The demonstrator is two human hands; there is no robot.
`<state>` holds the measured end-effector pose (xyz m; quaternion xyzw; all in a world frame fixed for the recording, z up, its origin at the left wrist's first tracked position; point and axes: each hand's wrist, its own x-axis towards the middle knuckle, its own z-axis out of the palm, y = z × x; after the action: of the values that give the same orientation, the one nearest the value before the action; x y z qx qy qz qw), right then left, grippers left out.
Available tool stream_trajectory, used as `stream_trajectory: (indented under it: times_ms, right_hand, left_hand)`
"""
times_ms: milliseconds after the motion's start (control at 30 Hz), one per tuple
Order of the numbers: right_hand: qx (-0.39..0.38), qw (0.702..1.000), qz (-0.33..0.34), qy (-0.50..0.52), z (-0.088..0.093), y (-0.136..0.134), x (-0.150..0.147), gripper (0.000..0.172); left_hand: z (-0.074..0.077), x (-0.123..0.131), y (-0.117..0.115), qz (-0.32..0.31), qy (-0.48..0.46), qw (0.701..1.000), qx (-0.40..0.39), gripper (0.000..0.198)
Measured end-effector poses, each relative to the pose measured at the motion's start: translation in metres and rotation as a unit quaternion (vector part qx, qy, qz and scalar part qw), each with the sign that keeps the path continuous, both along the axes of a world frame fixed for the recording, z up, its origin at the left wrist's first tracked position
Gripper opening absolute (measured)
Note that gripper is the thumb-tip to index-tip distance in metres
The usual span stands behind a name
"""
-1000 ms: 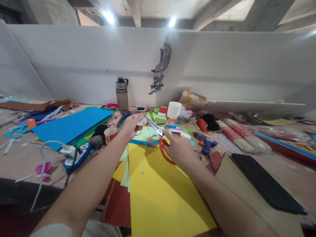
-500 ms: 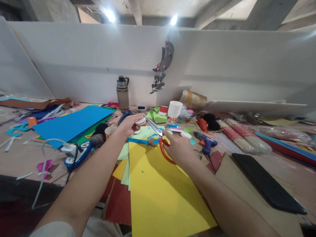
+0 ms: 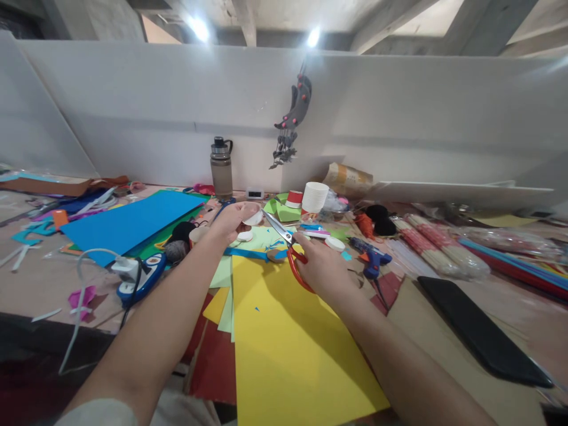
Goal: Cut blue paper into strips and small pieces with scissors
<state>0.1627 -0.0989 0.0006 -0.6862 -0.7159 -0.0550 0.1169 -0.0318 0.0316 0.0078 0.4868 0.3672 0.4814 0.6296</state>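
Observation:
My left hand [image 3: 236, 220] is closed on a small white round piece [image 3: 252, 219] that looks like the cut-off bottom of a paper cup. In my right hand [image 3: 320, 260] are scissors [image 3: 284, 235] with red handles. Their blades point up and left, with the tips close beside the white piece; whether they touch it I cannot tell. Just below my left fingers lies another white round piece [image 3: 245, 236]. Blue paper strips [image 3: 248, 253] and scraps lie under the scissors, at the top of a yellow sheet [image 3: 284, 343].
Behind the hands stand a stack of white paper cups [image 3: 315, 196], a red cup piece [image 3: 294, 199] and a water bottle [image 3: 220, 168]. A blue glue gun [image 3: 375, 258] and a black phone-like slab [image 3: 479, 328] lie right. Blue sheets [image 3: 133, 222] and a power strip [image 3: 142, 284] are left.
The white piece in my left hand has turned, so its red edge no longer shows and a plain white face does. The scissors stay nearly in place.

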Motion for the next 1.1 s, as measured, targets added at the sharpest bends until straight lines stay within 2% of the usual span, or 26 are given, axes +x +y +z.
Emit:
stream_trajectory:
  times_ms: [133, 200, 233, 267, 300, 367, 433, 467, 533, 633, 733, 833, 900, 1000, 1100]
  right_hand:
    - [-0.011, 0.998, 0.009, 0.063, -0.007, 0.004, 0.005, 0.051]
    - [-0.009, 0.988, 0.023, 0.149, -0.012, 0.007, 0.008, 0.05]
    - [-0.007, 0.975, 0.034, 0.221, -0.015, 0.009, 0.009, 0.048]
    - [-0.002, 0.949, 0.046, 0.312, -0.017, 0.011, 0.009, 0.046]
    - [0.003, 0.909, 0.058, 0.412, -0.018, 0.013, 0.009, 0.046]
    - [0.019, 0.796, 0.084, 0.599, -0.018, 0.016, 0.006, 0.05]
    - [0.043, 0.694, 0.106, 0.71, -0.017, 0.018, 0.004, 0.05]
    - [0.055, 0.66, 0.117, 0.74, -0.015, 0.019, 0.003, 0.049]
    - [0.065, 0.62, 0.131, 0.771, -0.012, 0.018, 0.002, 0.047]
    - [0.061, 0.596, 0.119, 0.792, -0.009, 0.017, 0.003, 0.047]
    - [0.054, 0.581, 0.096, 0.806, -0.008, 0.017, 0.003, 0.053]
    - [0.058, 0.578, 0.095, 0.808, -0.009, 0.017, 0.003, 0.056]
    - [0.058, 0.582, 0.099, 0.805, -0.009, 0.017, 0.003, 0.056]
    - [0.063, 0.585, 0.101, 0.803, -0.009, 0.017, 0.004, 0.055]
    - [0.061, 0.585, 0.1, 0.803, -0.007, 0.016, 0.005, 0.05]
  left_hand:
    - [-0.001, -0.001, 0.002, 0.046, -0.013, 0.998, 0.036, 0.03]
    - [0.0, 0.0, 0.002, 0.063, -0.028, 0.996, 0.056, 0.027]
    - [0.001, 0.001, 0.001, 0.068, -0.033, 0.994, 0.073, 0.026]
    - [0.001, 0.004, -0.001, 0.073, -0.035, 0.992, 0.098, 0.024]
    - [0.002, 0.007, -0.003, 0.074, -0.034, 0.988, 0.128, 0.023]
    - [0.002, 0.015, -0.011, 0.066, -0.021, 0.977, 0.201, 0.02]
    - [0.001, 0.025, -0.02, 0.038, 0.002, 0.967, 0.254, 0.017]
    - [0.0, 0.03, -0.025, 0.023, 0.013, 0.964, 0.265, 0.017]
    - [-0.002, 0.038, -0.033, 0.0, 0.024, 0.964, 0.265, 0.017]
    - [-0.005, 0.045, -0.041, -0.022, 0.026, 0.963, 0.267, 0.018]
    - [-0.007, 0.048, -0.045, -0.041, 0.051, 0.944, 0.323, 0.022]
    - [-0.011, 0.048, -0.045, -0.054, 0.09, 0.922, 0.374, 0.024]
    - [-0.015, 0.049, -0.043, -0.055, 0.109, 0.917, 0.379, 0.023]
    - [-0.021, 0.051, -0.039, -0.039, 0.11, 0.923, 0.367, 0.019]
    - [-0.021, 0.051, -0.035, 0.005, 0.071, 0.928, 0.365, 0.016]
